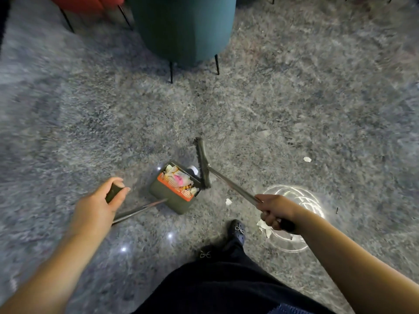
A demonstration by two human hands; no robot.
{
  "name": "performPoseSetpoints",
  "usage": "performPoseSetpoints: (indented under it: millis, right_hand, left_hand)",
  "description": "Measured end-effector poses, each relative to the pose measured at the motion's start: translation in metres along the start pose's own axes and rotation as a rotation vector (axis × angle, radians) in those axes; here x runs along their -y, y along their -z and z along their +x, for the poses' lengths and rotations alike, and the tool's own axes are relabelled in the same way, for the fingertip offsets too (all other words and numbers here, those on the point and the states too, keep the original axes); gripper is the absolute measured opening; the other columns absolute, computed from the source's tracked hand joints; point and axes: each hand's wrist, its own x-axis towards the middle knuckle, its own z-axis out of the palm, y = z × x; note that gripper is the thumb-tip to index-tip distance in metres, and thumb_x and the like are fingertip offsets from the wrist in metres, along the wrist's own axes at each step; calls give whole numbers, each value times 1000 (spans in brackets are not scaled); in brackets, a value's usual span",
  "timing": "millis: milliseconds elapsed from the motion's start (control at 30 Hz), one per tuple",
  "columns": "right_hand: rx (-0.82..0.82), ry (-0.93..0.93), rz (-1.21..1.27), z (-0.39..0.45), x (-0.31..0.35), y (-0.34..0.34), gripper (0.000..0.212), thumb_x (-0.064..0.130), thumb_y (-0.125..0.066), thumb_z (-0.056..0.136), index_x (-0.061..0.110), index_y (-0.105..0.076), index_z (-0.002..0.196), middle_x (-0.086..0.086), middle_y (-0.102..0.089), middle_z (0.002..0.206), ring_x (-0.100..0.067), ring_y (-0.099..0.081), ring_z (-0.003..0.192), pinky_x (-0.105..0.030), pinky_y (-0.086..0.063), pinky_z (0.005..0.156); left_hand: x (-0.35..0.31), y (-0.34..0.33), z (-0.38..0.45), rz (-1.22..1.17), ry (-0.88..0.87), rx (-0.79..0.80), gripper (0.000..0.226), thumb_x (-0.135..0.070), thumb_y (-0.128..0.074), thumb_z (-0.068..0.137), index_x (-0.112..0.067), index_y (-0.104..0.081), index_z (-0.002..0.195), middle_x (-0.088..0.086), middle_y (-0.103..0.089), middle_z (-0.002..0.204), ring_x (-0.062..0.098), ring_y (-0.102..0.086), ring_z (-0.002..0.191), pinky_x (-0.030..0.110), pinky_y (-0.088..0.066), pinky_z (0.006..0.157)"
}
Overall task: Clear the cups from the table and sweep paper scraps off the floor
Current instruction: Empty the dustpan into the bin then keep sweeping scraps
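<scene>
My left hand [106, 200] grips the dark top of a long-handled dustpan [167, 196], an olive box with an orange comb edge, standing on the grey speckled floor. Paper scraps and a pink piece lie inside it. My right hand [275, 211] grips the metal handle of a broom; the broom head [203, 163] rests on the floor right beside the pan's open side. White paper scraps lie on the floor: one scrap [228, 201] near the pan, a second scrap [307, 159] farther right, and crumpled scraps [264, 226] under my right hand.
A teal round stool [183, 28] on thin black legs stands straight ahead. A red chair [86, 3] sits at the top left. My dark trousers and black shoes [237, 232] are at the bottom centre. A bright lamp reflection [301, 198] glares on the floor at right.
</scene>
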Motion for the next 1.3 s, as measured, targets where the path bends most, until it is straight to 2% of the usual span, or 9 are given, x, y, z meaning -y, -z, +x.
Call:
performPoseSetpoints:
  millis: [100,200,467,600,800,900,1100,1200,1300]
  right_hand:
    - [40,-11,32,19,15,-10,18,10,-42,100,22,-50,110,1,-38,54,-3,-30,37,-11,-23,30]
    - [91,-42,85,40,28,-20,20,9,-40,101,22,-49,114,0,-36,56,-2,-30,36,-11,-26,28]
    - [156,-198,243,98,47,-41,24,13,-44,101,23,-44,123,1,-39,55,-2,-36,33,-12,-31,28]
    - [155,-260,233,109,37,-42,5,18,-44,101,14,-46,102,1,-38,57,-2,-35,32,-12,-29,27]
    - [100,-236,253,94,1,-23,7,19,-43,102,16,-46,97,1,-34,55,-2,-32,31,-12,-27,25]
    - [46,-223,286,78,-23,-10,14,19,-44,101,14,-45,89,0,-37,53,-2,-33,31,-12,-28,26]
    - [-96,-226,339,38,-85,-1,24,24,-44,101,12,-44,80,0,-37,53,-4,-33,29,-12,-27,27]
    - [-154,-217,369,21,-112,2,15,19,-43,101,17,-46,87,0,-36,52,-3,-32,29,-11,-26,28]
    - [-209,-192,409,8,-141,12,9,15,-44,101,20,-52,100,0,-36,57,-3,-32,31,-11,-27,29]
  left_hand:
    - [15,13,-14,1,66,-48,20,-43,-60,89,-33,-59,106,-7,-61,75,18,-56,62,27,-44,56]
    - [26,21,-30,0,128,-80,27,-52,-53,84,-37,-56,106,-3,-65,81,22,-59,67,36,-46,59]
    - [30,27,-59,65,336,-73,31,-37,-63,90,-23,-63,118,-4,-56,69,13,-48,57,27,-36,53]
    - [28,30,-68,65,367,-37,30,-32,-63,92,-21,-62,120,0,-56,66,19,-49,56,30,-36,52]
    - [41,25,-73,85,362,-19,31,-50,-53,91,-33,-58,116,-3,-58,68,22,-54,59,34,-43,56]
    - [45,17,-69,89,336,5,32,-62,-48,86,-44,-53,112,1,-64,75,26,-59,66,38,-50,64]
    - [25,-2,-53,95,119,2,25,-50,-59,89,-44,-49,112,-1,-61,68,22,-52,56,31,-44,54]
    - [7,-12,-46,102,27,53,22,-47,-62,89,-42,-54,109,-5,-55,66,16,-46,53,23,-37,49]
    - [-15,-24,-42,74,-70,134,21,-50,-59,88,-40,-56,107,-1,-62,65,24,-56,56,33,-46,52]
